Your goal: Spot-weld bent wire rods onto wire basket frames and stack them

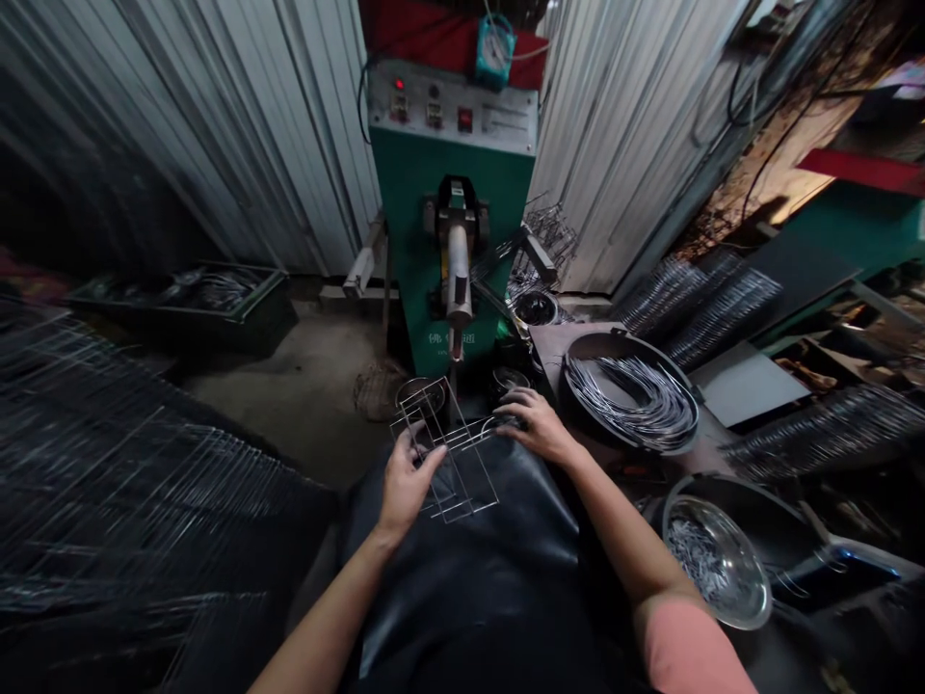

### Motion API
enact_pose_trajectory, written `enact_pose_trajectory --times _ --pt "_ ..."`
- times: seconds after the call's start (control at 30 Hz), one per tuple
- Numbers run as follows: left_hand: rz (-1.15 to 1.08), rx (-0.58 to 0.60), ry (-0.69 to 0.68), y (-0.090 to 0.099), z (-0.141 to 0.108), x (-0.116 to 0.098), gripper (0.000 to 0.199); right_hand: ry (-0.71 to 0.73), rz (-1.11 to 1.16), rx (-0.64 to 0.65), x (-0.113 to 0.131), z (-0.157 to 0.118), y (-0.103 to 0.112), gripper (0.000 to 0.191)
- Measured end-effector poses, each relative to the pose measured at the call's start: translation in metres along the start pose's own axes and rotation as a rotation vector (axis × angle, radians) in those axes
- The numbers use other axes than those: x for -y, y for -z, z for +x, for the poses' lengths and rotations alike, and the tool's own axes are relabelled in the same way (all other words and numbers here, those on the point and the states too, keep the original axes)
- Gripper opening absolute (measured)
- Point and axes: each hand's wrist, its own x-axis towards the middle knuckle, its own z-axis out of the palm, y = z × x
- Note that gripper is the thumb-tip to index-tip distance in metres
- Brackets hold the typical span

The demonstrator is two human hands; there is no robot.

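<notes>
A small wire rack (462, 505) of thin metal rods is held tilted over my lap, just below the welding machine's electrode (457, 345). My left hand (409, 474) grips it at its left side, thumb on top of the rods. Toward its right end, my right hand (531, 422) has its fingers curled at a bent wire piece (486, 427) that meets the rack's rods. The right fingertips are dark, and exactly what they pinch is partly hidden. A black apron (469, 569) covers my lap beneath the rack.
The green machine (454, 154) stands ahead. At right are a round pan (631, 390) of curved wires and a metal bowl (715, 559) of small metal pieces. Stacked wire racks (145, 511) fill the left side. A green bin (188, 299) sits farther back.
</notes>
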Motion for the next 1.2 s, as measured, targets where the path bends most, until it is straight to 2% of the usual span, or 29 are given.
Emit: enact_pose_trajectory --times 0.1,0.17,0.33,0.5,0.63,0.83,1.2 --pt "-0.040 0.016 0.025 0.001 0.012 0.000 0.059 0.020 0.092 0.248 -0.008 0.021 -0.007 0.011" --pt "-0.079 0.038 0.042 0.003 0.024 -0.002 0.060 -0.014 0.171 0.294 -0.013 0.034 -0.012 0.012" --pt "-0.172 0.085 0.077 0.009 0.063 -0.015 0.064 0.004 0.175 0.179 -0.025 0.066 -0.012 0.016" --pt "-0.251 0.095 0.097 0.004 0.095 -0.023 0.062 0.067 0.044 0.126 -0.042 0.095 -0.016 0.016" --pt "-0.270 0.111 0.106 -0.003 0.113 -0.021 0.063 0.043 0.036 0.131 -0.056 0.111 -0.023 0.014" --pt "-0.294 0.097 0.136 -0.009 0.125 -0.017 0.061 -0.034 0.046 0.185 -0.071 0.127 -0.025 0.012" --pt "-0.328 0.087 0.156 -0.014 0.134 -0.012 0.056 -0.040 0.031 0.246 -0.077 0.136 -0.022 0.011"
